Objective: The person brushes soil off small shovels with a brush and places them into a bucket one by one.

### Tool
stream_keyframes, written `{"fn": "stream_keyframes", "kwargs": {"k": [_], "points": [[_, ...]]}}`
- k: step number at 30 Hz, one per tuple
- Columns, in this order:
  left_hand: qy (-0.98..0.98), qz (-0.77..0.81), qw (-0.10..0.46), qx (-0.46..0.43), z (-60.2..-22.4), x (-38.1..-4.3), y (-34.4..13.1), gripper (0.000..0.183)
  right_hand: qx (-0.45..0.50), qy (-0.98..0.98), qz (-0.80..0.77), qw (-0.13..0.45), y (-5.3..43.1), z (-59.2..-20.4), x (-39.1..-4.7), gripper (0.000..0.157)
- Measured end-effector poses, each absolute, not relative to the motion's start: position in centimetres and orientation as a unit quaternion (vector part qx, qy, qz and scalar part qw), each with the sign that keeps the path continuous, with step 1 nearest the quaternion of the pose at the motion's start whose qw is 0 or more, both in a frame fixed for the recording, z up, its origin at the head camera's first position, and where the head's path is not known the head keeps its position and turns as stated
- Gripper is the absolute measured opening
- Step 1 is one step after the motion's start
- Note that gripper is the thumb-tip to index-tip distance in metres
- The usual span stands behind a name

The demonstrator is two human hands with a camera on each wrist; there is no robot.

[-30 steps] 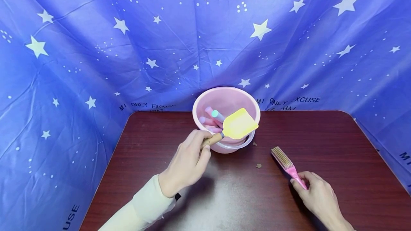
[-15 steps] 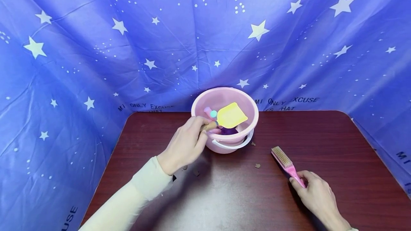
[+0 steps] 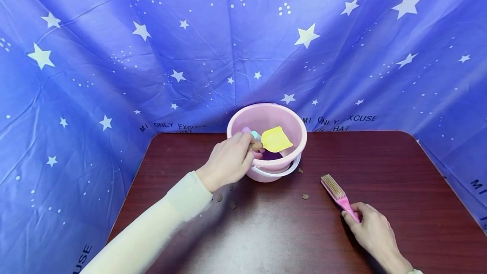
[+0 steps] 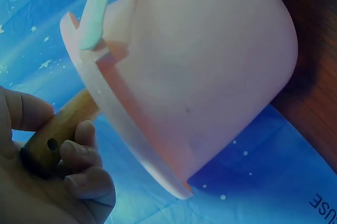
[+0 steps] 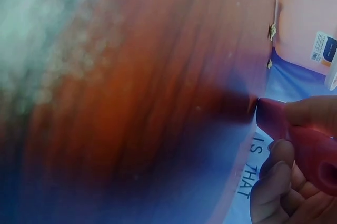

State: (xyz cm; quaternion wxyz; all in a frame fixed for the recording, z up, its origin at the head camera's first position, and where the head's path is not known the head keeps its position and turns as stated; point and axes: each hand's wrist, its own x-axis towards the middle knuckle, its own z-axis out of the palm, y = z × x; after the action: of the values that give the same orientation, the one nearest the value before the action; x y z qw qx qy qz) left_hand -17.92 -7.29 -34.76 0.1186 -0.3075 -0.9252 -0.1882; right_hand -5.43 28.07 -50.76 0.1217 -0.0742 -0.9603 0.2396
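Observation:
In the head view my left hand grips the wooden handle of a small yellow shovel. Its blade reaches over the rim into a pink bucket. From the left wrist view, the thumb and curled fingers hold the brown wooden handle beside the bucket's rim. Thick pastel sticks and something dark purple lie in the bucket, partly covered by the hand and blade. On the right, my right hand holds a pink brush by its handle, bristles facing up.
Small brown crumbs lie right of centre on the dark red-brown table. More brown bits are under the left forearm. A blue star-printed curtain stands behind the table, close to the bucket.
My left hand has moved forward to the bucket, and the shovel's blade has gone from over the near rim down into it, tilting on the way. The right hand and brush stay nearly still.

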Motion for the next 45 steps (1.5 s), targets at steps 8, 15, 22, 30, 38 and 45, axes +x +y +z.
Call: {"fn": "stream_keyframes", "kwargs": {"k": [8,15,22,30,38,45], "points": [[-0.933,-0.18,0.079,-0.301,-35.0,-18.7,-5.9,0.007,-0.074,-0.965,0.235,0.095,28.1,-50.7,-5.5,0.017],[-0.937,-0.182,0.062,-0.293,-35.0,-19.1,-5.0,0.012,-0.049,-0.975,0.212,0.05,28.5,-50.0,-5.8,0.018],[-0.945,-0.133,0.051,-0.294,-34.9,-19.7,-4.4,0.01,-0.041,-0.978,0.205,0.015,28.4,-49.5,-6.1,0.021],[-0.952,-0.068,-0.013,-0.299,-34.7,-20.8,-3.6,0.012,-0.047,-0.979,0.196,-0.013,28.3,-49.2,-6.2,0.023],[-0.956,-0.12,-0.081,-0.254,-34.8,-21.8,-3.2,0.016,-0.038,-0.98,0.195,-0.012,28.3,-49.3,-6.2,0.023],[-0.961,-0.139,-0.074,-0.226,-35.0,-22.0,-3.1,0.02,-0.037,-0.98,0.193,-0.031,28.5,-49.4,-6.6,0.027]]}}
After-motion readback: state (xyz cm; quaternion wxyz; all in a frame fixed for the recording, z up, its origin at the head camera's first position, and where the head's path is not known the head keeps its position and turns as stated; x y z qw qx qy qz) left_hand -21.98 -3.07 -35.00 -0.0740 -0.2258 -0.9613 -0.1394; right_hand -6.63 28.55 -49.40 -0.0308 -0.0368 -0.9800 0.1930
